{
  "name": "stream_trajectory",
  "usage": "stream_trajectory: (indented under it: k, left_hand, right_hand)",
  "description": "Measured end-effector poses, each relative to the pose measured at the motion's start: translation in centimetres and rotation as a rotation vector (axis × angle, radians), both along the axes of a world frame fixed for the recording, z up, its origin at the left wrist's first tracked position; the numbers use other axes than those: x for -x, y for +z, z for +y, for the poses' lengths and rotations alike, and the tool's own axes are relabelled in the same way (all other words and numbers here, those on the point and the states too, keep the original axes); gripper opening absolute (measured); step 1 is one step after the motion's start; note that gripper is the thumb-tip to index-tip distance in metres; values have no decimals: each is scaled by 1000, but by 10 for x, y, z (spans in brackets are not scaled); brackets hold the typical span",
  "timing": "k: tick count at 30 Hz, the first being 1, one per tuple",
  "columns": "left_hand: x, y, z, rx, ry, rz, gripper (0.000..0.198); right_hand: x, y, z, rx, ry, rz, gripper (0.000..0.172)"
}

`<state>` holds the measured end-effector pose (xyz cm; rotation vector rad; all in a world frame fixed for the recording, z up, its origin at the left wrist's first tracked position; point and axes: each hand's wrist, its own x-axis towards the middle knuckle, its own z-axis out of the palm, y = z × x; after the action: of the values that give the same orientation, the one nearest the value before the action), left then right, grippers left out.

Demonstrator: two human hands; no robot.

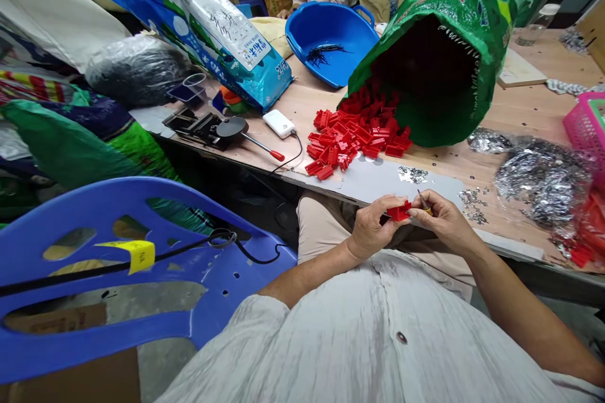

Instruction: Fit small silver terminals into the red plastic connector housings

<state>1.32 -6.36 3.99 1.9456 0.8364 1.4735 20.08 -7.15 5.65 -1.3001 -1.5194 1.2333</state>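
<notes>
My left hand (375, 225) is closed around a small red plastic part (399, 211) just over the table's front edge. Close against it, my right hand (439, 217) grips a thin pointed tool (424, 203) with a yellowish body; its exact kind is unclear. The right fingertips meet the red part's right side, and whatever lies between them is hidden. Beyond my hands, small metal pieces (413, 175) lie on a grey board (363, 177). A heap of similar red plastic parts (357, 129) spills from a green sack (454, 63).
More metal pieces (472, 204) lie right of the board, near clear bags of metal parts (543, 179) and a pink basket (586, 129). A blue basin (331, 38) holds dark strands. Leftward are a lever device (222, 129), a white power bank (279, 123) and a blue chair (142, 201).
</notes>
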Motion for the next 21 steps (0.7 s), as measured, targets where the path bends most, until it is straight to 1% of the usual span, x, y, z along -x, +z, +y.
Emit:
stream_trajectory:
  k: [4,8,11,15,19,21]
  left_hand:
    - [0,0,-2,2,-50,28,32]
    - [-1,-1,-3,15,-56,25,29]
    - [0,-3,-4,92,-75,41,29]
    - [1,-4,-7,191,-100,20,31]
    - [2,-5,-8,230,-131,-12,31]
    - [3,-8,-7,310,-177,-66,33]
  right_hand:
    - [2,0,3,50,76,53,32]
    - [4,-2,4,88,96,97,34]
    - [4,-6,1,171,111,129,37]
    - [1,-15,-4,274,129,232,43]
    - [-1,-20,-9,352,133,305,43]
    - [-1,-19,-11,372,141,347,42]
